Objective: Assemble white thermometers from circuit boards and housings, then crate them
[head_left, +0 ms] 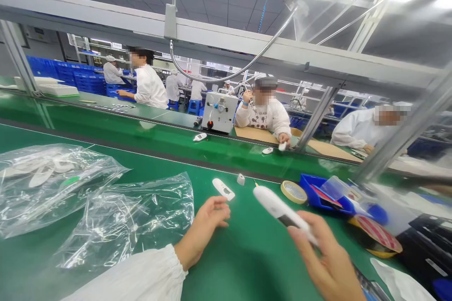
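Note:
My right hand [319, 249] grips a long white handheld device [278, 207] between thumb and fingers. The device has a rounded end and a dark window, and is tilted up to the left above the green table. My left hand [208, 221] holds nothing; its fingers are loosely bent and apart. Just beyond its fingertips lies a white casing half [221, 187] with a cut-out opening. Right of that casing a small white cap-like part [240, 179] sits on the table.
Clear plastic bags [148, 211] cover the left, one containing white casings [42, 174]. At right are a tape roll [294, 192], a blue bin [325, 197] and a red-and-yellow tape roll [376, 235]. A conveyor [158, 146] carries white devices; co-workers sit beyond it.

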Demonstrator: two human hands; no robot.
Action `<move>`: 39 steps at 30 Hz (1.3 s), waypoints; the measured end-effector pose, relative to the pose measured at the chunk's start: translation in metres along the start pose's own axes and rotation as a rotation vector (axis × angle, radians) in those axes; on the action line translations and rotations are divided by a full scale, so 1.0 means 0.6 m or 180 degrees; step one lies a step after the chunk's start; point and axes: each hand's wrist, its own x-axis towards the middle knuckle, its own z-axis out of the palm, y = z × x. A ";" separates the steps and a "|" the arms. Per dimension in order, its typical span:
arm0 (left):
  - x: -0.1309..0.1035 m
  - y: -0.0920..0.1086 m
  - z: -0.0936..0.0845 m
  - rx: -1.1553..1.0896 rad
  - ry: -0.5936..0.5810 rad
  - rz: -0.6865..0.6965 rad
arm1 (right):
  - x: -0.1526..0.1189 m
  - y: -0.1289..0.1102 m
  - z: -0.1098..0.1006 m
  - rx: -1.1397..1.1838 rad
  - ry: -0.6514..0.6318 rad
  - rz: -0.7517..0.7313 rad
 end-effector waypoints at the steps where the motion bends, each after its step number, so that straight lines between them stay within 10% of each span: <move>1: 0.001 0.001 -0.001 0.0027 0.0041 0.0016 | -0.002 0.006 0.001 -0.0159 0.0192 -0.0094; 6: 0.001 -0.002 -0.003 0.0120 0.0053 0.0052 | 0.004 0.029 0.015 -0.0562 -0.0637 -0.0313; 11: -0.002 -0.004 -0.004 0.0179 0.0055 0.0091 | 0.013 0.025 0.004 -0.0419 0.0116 -0.0193; 18: 0.001 -0.007 -0.003 0.0174 -0.0094 0.0141 | 0.015 0.008 0.013 -0.0869 -0.0894 -0.0454; 27: -0.007 -0.013 0.006 -0.0440 -0.0909 0.0329 | -0.003 -0.021 0.057 -0.1087 -0.0015 -0.1830; 39: -0.009 0.004 0.007 0.0812 -0.0590 0.1168 | 0.069 -0.058 0.049 0.0584 -0.1128 -0.0632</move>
